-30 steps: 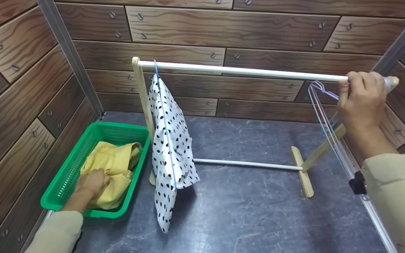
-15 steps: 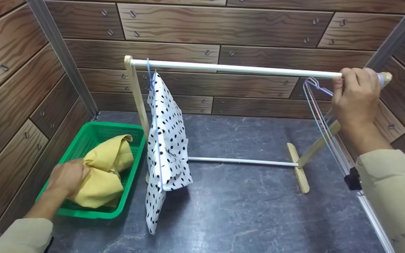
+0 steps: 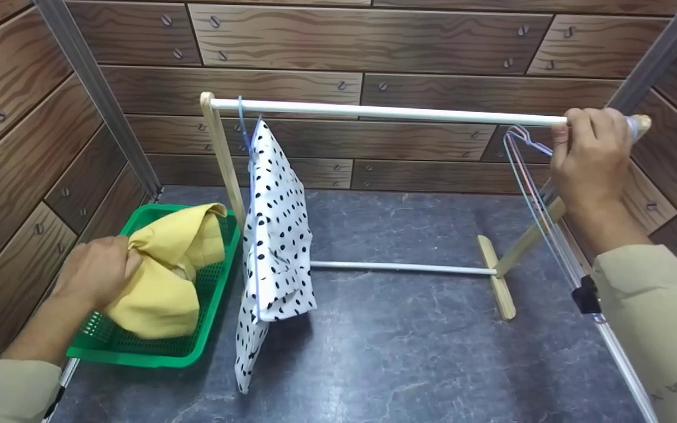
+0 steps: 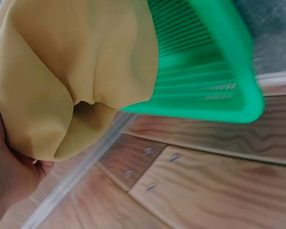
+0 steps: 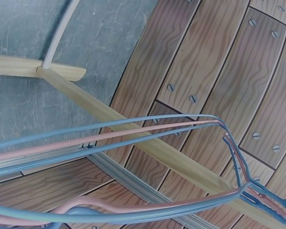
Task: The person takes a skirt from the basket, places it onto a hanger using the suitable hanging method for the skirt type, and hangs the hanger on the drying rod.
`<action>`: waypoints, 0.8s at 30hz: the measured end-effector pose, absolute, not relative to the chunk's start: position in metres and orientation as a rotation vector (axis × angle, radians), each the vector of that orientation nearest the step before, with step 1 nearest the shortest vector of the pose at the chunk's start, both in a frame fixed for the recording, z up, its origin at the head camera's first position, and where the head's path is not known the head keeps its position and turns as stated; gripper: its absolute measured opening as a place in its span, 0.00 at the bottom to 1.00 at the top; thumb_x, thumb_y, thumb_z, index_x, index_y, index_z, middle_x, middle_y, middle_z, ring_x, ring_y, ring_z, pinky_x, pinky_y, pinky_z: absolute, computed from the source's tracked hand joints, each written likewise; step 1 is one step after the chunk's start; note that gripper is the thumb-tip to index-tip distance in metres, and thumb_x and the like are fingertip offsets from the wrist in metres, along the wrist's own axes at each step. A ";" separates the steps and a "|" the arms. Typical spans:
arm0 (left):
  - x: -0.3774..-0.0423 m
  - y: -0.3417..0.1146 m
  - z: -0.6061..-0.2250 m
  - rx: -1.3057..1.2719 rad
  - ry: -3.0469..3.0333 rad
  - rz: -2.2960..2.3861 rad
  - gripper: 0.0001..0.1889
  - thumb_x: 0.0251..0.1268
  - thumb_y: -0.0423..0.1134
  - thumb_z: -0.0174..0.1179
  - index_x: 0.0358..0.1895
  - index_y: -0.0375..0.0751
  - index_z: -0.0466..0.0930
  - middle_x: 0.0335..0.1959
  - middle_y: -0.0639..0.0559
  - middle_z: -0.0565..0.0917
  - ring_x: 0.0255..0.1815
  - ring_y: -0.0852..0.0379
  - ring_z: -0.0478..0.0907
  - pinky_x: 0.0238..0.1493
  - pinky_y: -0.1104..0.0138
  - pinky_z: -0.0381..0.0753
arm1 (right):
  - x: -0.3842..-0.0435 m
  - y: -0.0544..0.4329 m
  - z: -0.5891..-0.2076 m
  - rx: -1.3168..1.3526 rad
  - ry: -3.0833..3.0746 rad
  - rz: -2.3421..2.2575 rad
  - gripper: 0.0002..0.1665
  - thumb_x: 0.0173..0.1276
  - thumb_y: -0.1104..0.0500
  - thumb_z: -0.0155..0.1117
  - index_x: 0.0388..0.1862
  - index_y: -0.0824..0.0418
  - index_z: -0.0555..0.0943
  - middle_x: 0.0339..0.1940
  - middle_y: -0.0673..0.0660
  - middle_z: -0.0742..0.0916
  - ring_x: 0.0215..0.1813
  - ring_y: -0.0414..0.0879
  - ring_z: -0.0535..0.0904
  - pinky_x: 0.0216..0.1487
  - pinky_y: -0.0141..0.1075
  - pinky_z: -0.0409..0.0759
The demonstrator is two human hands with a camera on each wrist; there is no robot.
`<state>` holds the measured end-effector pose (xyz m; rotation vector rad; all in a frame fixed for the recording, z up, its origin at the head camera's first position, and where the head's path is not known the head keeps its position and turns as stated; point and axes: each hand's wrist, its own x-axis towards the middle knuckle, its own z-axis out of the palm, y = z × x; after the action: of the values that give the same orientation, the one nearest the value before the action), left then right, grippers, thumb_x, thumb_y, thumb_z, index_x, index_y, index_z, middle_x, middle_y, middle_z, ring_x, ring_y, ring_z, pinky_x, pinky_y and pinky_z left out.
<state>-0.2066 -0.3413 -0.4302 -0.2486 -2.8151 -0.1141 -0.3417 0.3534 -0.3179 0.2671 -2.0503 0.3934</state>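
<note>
My left hand [image 3: 94, 273] grips a bunched corner of a yellow cloth [image 3: 162, 305], raised partly out of the green basket [image 3: 133, 359]. The cloth's lower folds hang over the basket, and in the left wrist view the cloth [image 4: 81, 52] covers most of my fingers. At the right end of the rack, my right hand [image 3: 594, 161] curls over the white top rod [image 3: 403, 111]. Below that hand hang several blue and pink hangers [image 5: 133, 217]. Near the rod's left end, a white cloth with black dots [image 3: 280, 235] drapes on a blue hanger.
The rack has wooden legs, the right one ending in a wooden foot [image 3: 497, 279], with a lower white rod [image 3: 403, 267] between. Wood-patterned walls [image 3: 421, 38] enclose the dark floor [image 3: 397, 346] on the back and sides.
My left hand has pulled the yellow cloth up and to the left from the basket. The dotted cloth has turned slightly on its hanger. My right hand keeps its hold on the rod.
</note>
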 end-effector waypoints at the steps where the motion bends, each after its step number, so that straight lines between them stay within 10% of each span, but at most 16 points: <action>1: -0.207 -0.339 -0.425 -0.267 -2.788 -0.102 0.15 0.69 0.38 0.47 0.23 0.35 0.67 0.19 0.40 0.74 0.19 0.39 0.73 0.27 0.44 0.72 | -0.342 0.354 -0.318 0.266 -2.047 0.395 0.25 0.77 0.46 0.51 0.45 0.70 0.77 0.44 0.68 0.80 0.57 0.67 0.71 0.67 0.53 0.63; 24: -0.220 -0.296 -0.304 -0.438 -2.310 0.025 0.15 0.60 0.41 0.43 0.19 0.36 0.63 0.14 0.39 0.70 0.18 0.36 0.67 0.24 0.50 0.62 | -0.343 0.353 -0.319 0.270 -2.027 0.391 0.26 0.77 0.46 0.51 0.44 0.70 0.77 0.43 0.68 0.80 0.56 0.66 0.71 0.67 0.53 0.63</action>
<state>-0.2197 -0.2963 -0.3043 -0.4384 -2.3102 0.0247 -0.3429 0.3529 -0.3192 0.2695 -2.0274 0.3907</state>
